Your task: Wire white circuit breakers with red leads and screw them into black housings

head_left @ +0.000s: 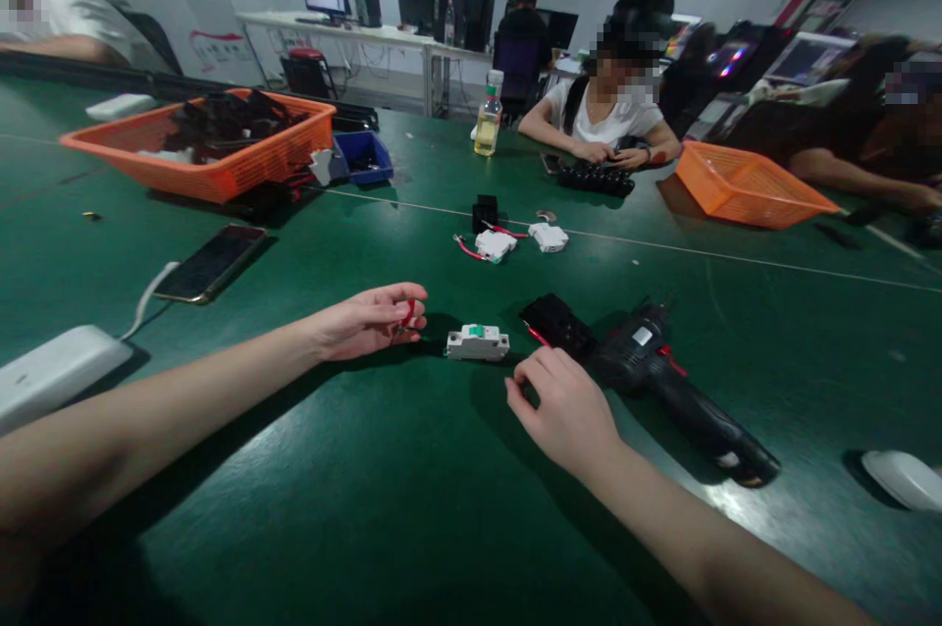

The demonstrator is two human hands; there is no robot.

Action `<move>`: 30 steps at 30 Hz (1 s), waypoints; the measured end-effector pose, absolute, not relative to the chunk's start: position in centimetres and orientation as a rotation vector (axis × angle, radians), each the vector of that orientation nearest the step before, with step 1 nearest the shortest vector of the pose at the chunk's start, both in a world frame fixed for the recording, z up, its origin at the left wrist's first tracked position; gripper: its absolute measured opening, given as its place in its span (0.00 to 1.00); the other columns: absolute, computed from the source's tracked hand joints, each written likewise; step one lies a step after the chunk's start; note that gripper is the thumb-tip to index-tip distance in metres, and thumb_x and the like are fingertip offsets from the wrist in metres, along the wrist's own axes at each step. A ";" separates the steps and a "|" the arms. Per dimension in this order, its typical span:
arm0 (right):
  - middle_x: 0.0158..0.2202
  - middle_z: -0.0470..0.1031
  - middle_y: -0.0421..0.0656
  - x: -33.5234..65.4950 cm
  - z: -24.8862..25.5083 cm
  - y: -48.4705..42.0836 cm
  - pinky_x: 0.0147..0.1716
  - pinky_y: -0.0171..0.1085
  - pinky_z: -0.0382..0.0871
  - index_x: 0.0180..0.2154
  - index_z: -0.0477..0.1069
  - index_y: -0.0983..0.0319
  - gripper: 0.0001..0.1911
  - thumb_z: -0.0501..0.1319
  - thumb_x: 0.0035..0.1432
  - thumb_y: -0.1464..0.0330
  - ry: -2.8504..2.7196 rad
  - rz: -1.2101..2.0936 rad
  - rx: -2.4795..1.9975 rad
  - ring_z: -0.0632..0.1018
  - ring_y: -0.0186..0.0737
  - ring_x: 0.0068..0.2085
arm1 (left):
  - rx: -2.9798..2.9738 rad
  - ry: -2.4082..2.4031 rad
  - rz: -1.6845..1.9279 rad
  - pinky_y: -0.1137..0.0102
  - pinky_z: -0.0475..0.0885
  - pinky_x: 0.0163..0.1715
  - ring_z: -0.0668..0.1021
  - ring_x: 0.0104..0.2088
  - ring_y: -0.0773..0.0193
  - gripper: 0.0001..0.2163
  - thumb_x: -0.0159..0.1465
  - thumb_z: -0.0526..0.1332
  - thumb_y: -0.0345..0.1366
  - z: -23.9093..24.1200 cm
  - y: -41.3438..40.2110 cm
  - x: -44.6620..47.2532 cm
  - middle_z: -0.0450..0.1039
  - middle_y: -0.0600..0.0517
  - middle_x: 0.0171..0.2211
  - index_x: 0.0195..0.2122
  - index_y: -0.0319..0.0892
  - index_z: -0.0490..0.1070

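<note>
My left hand (368, 322) is closed, pinching a short red wire (407, 314) between thumb and fingers above the table. Just right of it a white miniature circuit breaker (478, 342) with a green switch lies on the green tabletop. My right hand (566, 405) is curled on the breaker's other side, apart from it; its fingertips are partly hidden, and I cannot make out what they hold. A red strip (539, 336) shows just beyond its knuckles, beside a black block (555, 317). A black cordless screwdriver (654, 361) lies to the right of that hand.
Farther off lie two more white breakers (496, 245) (549, 236), one with red wires, and a black piece (485, 213). Around them are an orange basket of black parts (213, 180), a blue bin (368, 160), a phone (213, 263) and a bottle (487, 121). A co-worker (610, 121) sits opposite.
</note>
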State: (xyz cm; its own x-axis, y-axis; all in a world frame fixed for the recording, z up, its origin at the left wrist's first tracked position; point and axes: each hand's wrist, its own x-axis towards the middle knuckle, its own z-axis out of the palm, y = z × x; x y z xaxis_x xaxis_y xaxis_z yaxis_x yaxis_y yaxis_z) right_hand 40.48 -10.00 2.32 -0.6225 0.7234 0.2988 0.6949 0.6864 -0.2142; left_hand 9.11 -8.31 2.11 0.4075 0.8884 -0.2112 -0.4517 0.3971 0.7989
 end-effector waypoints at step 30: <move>0.43 0.75 0.46 40.5 2.3 -9.8 0.46 0.46 0.71 0.46 0.76 0.57 0.14 0.56 0.63 0.73 -2.258 0.740 -0.770 0.75 0.46 0.47 | 2.349 1.177 0.906 0.74 0.64 0.27 0.72 0.26 0.70 0.11 0.70 0.55 0.38 1.7 -11.0 11.0 0.74 0.53 0.27 0.37 0.39 0.74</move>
